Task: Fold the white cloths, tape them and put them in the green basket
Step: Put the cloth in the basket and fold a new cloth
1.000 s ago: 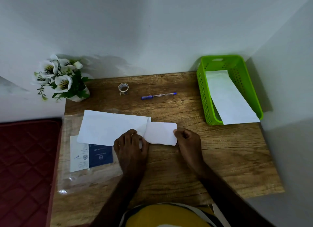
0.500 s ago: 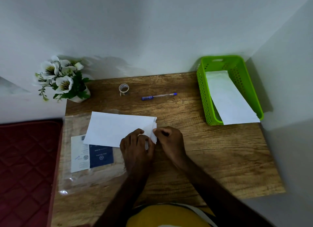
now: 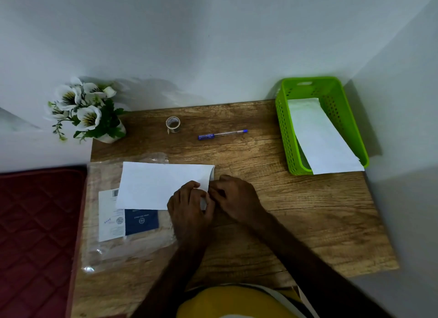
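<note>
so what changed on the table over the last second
The right hand carried the right end of the white cloth leftward, folding it over; it now meets the left hand at the new right edge, where both press the fold. The left hand stayed on the cloth. Tape roll, pen and green basket with its cloth did not move.

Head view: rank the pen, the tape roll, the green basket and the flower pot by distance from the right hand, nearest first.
From the right hand:
1. Pen, just beyond it.
2. Tape roll, beyond, leftward.
3. Green basket, far right corner.
4. Flower pot, far left corner.
</note>
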`<state>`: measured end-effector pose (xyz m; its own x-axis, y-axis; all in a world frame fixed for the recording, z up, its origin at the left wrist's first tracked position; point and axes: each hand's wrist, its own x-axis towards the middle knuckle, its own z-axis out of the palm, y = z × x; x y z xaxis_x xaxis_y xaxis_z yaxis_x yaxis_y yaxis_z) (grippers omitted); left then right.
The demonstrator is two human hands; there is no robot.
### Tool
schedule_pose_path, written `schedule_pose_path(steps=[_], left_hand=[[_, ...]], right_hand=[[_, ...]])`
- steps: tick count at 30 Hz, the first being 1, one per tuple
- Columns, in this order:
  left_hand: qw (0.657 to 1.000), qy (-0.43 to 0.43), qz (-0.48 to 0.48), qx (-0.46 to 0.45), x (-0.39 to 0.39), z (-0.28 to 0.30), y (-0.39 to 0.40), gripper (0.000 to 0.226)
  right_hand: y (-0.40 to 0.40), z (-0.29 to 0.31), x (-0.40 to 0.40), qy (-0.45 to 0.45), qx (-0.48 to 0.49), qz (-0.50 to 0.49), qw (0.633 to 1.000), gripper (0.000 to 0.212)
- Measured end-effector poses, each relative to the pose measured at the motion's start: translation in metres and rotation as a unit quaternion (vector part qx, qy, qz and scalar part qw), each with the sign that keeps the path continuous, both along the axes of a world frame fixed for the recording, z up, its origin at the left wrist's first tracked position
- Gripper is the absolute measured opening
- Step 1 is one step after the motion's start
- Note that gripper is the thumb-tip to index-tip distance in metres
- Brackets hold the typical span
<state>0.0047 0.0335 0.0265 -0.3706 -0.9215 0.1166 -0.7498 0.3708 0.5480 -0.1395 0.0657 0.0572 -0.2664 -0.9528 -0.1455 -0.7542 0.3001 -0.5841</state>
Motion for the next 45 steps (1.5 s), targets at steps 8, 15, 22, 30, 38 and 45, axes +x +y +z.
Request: schedule_pose_path(steps=[8, 15, 22, 30, 38, 45], left_hand=[[1.0, -0.028, -0.002, 0.01, 0.002, -0.004, 0.003, 0.03], [0.994, -0.07, -0.059, -0.057, 0.006, -0.013, -0.001, 0.03], [0.995, -0.052, -0.062, -0.051, 0.012, -0.015, -0.006, 0.024], [0.999, -0.027, -0.04, -0.024, 0.011, -0.008, -0.009, 0.041], [0.977, -0.069, -0.166, -0.113, 0.027, -0.022, -0.003, 0.036], [0.963, -0.103, -0.205, -0.141, 0.03, -0.026, -0.001, 0.042]], right_hand=[[-0.003, 0.003, -0.004, 0.054, 0.056, -0.055, 0.995, 0.04], [0.009, -0.015, -0.002, -0.01, -0.015, -0.135, 0.991, 0.013], [0.022, -0.021, -0.004, -0.002, -0.043, -0.135, 0.99, 0.028], [0.016, -0.022, -0.002, 0.074, -0.056, -0.011, 0.996, 0.035], [0.009, -0.028, -0.004, 0.072, -0.066, -0.03, 0.995, 0.039], [-0.003, -0.022, 0.002, 0.125, -0.004, -0.069, 0.99, 0.041]])
